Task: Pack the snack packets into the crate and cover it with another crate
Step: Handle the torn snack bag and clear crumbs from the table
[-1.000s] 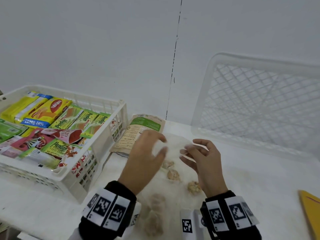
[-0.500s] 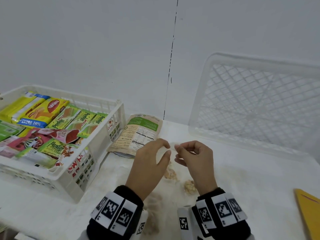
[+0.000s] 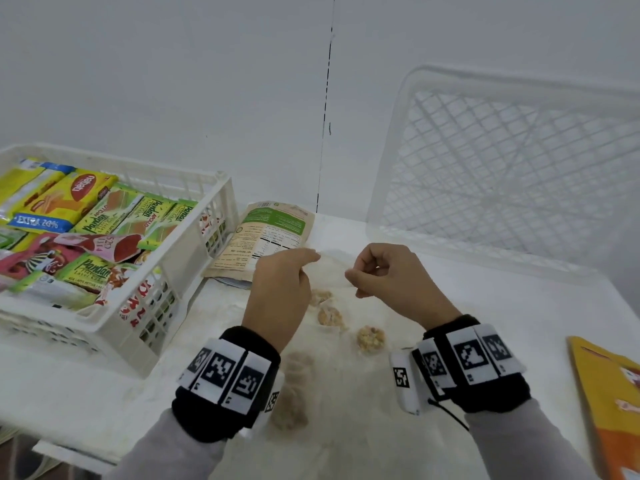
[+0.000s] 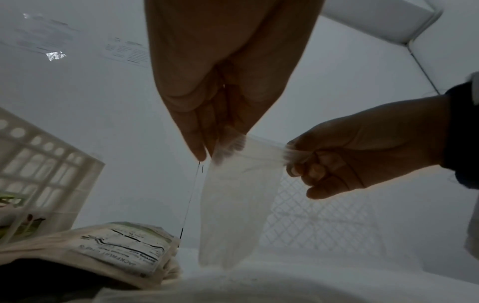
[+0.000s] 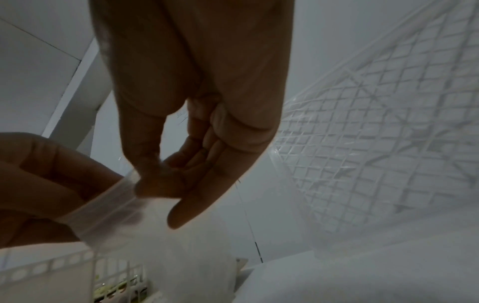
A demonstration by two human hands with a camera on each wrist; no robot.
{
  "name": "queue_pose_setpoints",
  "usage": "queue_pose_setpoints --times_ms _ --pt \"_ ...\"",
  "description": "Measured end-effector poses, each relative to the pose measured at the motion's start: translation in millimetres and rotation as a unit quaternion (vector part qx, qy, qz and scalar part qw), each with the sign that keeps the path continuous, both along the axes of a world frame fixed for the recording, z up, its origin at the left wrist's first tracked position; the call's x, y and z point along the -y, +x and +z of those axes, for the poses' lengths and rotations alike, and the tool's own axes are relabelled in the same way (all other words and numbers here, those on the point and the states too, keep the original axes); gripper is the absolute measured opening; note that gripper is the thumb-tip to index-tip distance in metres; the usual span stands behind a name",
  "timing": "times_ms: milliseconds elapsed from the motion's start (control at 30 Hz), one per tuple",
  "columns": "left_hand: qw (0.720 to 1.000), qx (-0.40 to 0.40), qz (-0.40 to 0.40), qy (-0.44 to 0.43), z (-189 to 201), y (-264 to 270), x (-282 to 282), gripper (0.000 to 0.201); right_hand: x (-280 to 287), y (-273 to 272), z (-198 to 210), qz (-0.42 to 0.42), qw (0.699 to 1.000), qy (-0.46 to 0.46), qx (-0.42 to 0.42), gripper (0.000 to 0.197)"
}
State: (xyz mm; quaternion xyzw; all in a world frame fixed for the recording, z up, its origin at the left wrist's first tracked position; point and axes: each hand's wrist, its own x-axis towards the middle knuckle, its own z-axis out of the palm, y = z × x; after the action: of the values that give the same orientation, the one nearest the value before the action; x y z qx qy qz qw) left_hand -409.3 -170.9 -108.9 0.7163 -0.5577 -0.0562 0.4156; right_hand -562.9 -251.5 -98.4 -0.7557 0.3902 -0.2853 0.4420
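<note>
- Both grips are clamped on one thing: the left hand point(image 3: 277, 292) and the right hand point(image 3: 391, 282) each pinch an end of the top edge of a clear snack bag point(image 4: 235, 205), thumb against fingertips, at mid-frame in the head view.
- From the left wrist view the bag hangs from that stretched edge, with its lower end down on the worktop point(image 3: 485, 341); the pale lumps point(image 3: 370, 339) showing through it between the wrists look like its contents.
- Handling, as a judgement: thin, limp film, light, slick under the fingers and quick to sag; the lumps inside look crumbly, so squeezing the body is unwise. The top edge, where the hands are, is the sound place to hold, or a flat palm under the base.
- Just left of the hands a brown and green pouch point(image 3: 266, 237) lies flat on the worktop against the wall of the packed crate point(image 3: 194, 271).
- That crate sits at the left of the frame, already crowded with colourful snack packets point(image 3: 86, 216).
- The second crate point(image 3: 519, 161), empty, stands tipped up at the upper right, not yet used as a cover.
- An orange packet point(image 3: 609, 393) lies at the right edge.
</note>
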Motion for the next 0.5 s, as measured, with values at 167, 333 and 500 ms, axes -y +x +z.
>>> queue_pose_setpoints --times_ms 167,333,500 --pt "1.0 -0.001 0.01 0.003 -0.7 3.2 1.0 0.045 13.7 -19.8 -6.3 0.082 0.987 0.062 -0.12 0.068" --pt "1.0 -0.008 0.008 0.003 -2.5 10.3 2.0 0.05 17.3 -25.8 -35.1 0.139 0.902 -0.06 -0.404 0.061" --pt "1.0 -0.012 0.012 0.006 -5.3 11.2 3.0 0.053 14.4 -18.3 -54.3 0.164 0.865 -0.085 -0.467 0.042"
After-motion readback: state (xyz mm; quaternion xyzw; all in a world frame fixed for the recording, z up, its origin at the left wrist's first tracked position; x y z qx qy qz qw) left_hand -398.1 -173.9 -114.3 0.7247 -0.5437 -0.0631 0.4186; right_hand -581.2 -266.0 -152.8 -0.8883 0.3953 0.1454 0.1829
